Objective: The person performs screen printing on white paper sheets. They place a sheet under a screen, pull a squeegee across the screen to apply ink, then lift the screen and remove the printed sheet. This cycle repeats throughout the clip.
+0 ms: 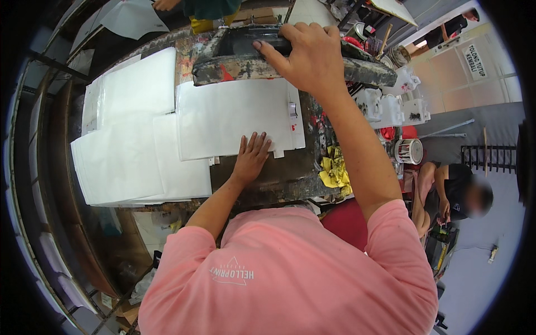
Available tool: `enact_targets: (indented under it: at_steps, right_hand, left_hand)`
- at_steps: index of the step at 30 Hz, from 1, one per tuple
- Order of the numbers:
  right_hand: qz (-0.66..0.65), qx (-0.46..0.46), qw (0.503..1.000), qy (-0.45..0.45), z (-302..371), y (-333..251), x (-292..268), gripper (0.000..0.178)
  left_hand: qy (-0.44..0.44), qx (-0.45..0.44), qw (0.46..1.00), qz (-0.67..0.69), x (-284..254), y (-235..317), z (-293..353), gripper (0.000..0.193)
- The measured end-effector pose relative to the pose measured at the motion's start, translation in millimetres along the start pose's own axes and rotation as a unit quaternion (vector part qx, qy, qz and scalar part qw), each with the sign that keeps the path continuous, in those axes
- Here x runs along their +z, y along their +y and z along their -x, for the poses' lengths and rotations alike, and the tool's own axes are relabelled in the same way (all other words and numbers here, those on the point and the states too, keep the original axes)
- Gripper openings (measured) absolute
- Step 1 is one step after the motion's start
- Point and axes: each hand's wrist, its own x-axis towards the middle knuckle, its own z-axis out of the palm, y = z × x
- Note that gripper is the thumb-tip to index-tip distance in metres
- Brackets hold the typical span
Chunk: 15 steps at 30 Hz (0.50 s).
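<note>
My right hand [312, 58] is closed over the raised near edge of an ink-stained screen-printing frame [240, 70], at the far side of the table. The frame is tilted up, and its far part is largely hidden. Fingers spread, my left hand [252, 159] lies flat on the near edge of a white sheet [223, 114]. This sheet rests just below the frame, over another white piece with a little red print at its right edge. Left of it, overlapping stacks of white sheets [117, 162] cover that part of the table.
Yellow crumpled material [335, 173] lies at the right of the stained table [251, 176]. Beyond it are white jugs [391, 110] and a paint bucket [408, 151]. A seated person [446, 192] is at the right, another person [209, 8] across the table. Dark shelving [58, 167] lines the left.
</note>
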Motion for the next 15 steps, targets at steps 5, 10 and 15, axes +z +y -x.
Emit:
enact_targets:
  at_steps: [5, 10, 15]
  right_hand:
    - [-0.004, 0.003, 0.997, -0.073, 16.8, -5.7, -7.4, 0.059]
    - [-0.052, 0.019, 0.940, -0.338, 107.1, -18.9, 5.9, 0.061]
    - [-0.090, 0.004, 0.941, -0.327, 219.8, -28.5, 60.7, 0.050]
  left_hand:
    - [0.148, -0.189, 0.783, 0.574, -120.6, 16.2, -31.1, 0.093]
    - [0.249, -0.278, 0.280, 0.885, -189.9, 25.1, -7.8, 0.132]
    - [0.137, -0.435, 0.329, 0.827, -93.6, -1.6, 32.2, 0.132]
